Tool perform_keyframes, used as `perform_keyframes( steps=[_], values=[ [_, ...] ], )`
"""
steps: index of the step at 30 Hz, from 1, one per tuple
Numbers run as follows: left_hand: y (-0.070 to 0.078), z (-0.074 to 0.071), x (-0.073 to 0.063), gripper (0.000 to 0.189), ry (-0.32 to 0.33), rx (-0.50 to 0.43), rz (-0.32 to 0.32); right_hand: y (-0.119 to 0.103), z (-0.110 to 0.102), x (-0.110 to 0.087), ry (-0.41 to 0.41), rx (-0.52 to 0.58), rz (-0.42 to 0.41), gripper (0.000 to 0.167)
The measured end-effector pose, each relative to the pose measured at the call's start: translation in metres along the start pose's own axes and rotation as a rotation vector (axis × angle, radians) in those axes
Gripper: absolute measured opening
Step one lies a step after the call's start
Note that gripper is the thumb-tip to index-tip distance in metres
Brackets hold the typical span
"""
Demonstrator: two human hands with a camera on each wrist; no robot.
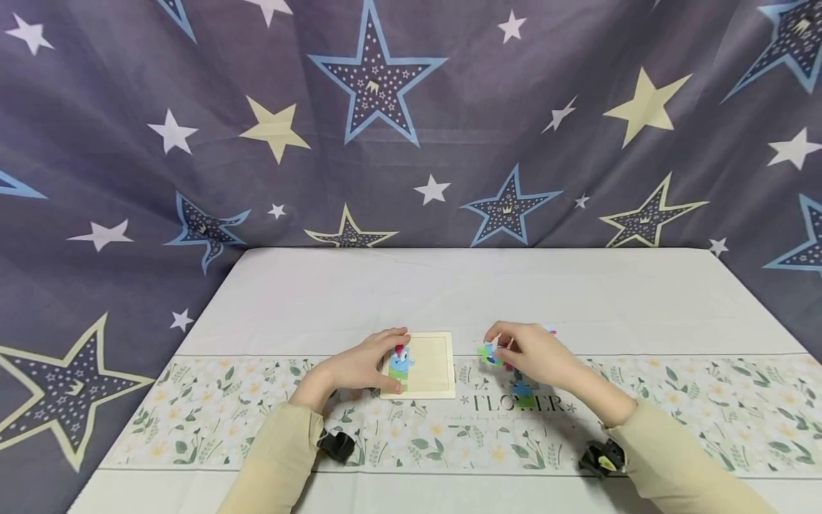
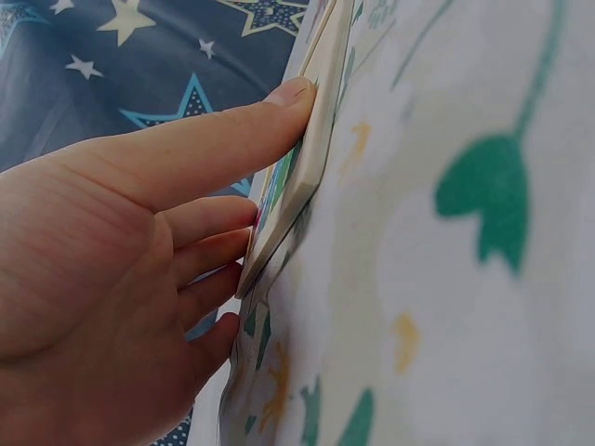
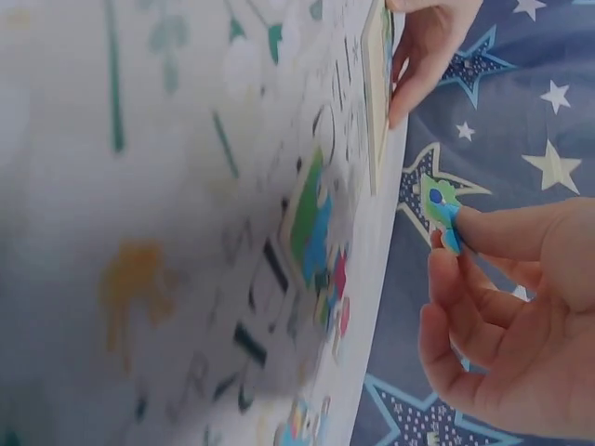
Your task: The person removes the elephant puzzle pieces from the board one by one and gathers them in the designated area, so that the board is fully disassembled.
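Observation:
A shallow wooden puzzle board (image 1: 432, 365) lies on the table, with blue, green and red picture pieces (image 1: 399, 363) filling its left side. My left hand (image 1: 359, 363) holds the board at its left end, thumb (image 2: 279, 107) on the near rim and fingers at the far side. To the right of the board, my right hand (image 1: 538, 355) pinches a green and blue jigsaw piece (image 3: 435, 197) between thumb and fingers, above the tabletop. Beneath that hand lies a loose blue and green piece (image 1: 523, 394), with several more pieces partly hidden behind the hand.
A white tablecloth (image 1: 488, 293) with a floral band and printed lettering covers the table. Dark star-patterned fabric (image 1: 411, 164) hangs behind and beside it. Black devices (image 1: 337, 446) are strapped at both wrists.

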State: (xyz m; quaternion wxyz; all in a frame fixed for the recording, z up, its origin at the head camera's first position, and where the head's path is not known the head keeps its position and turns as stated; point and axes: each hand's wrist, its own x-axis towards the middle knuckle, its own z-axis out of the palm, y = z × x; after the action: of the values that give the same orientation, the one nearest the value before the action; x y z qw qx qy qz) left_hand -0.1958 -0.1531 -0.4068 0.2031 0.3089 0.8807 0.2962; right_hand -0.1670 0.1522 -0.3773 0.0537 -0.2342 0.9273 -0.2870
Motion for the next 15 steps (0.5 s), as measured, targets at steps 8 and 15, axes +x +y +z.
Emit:
perform_keyframes(
  steps=[8,15],
  values=[
    [0.001,0.001,-0.003,0.084,-0.001,-0.004,-0.002,0.013,-0.014,-0.014,0.027,-0.026,0.017,0.017],
    [0.002,0.001,-0.002,0.084,0.004,-0.011,0.006,0.024,-0.026,-0.030,0.018,-0.006,0.037,0.018]
  ],
)
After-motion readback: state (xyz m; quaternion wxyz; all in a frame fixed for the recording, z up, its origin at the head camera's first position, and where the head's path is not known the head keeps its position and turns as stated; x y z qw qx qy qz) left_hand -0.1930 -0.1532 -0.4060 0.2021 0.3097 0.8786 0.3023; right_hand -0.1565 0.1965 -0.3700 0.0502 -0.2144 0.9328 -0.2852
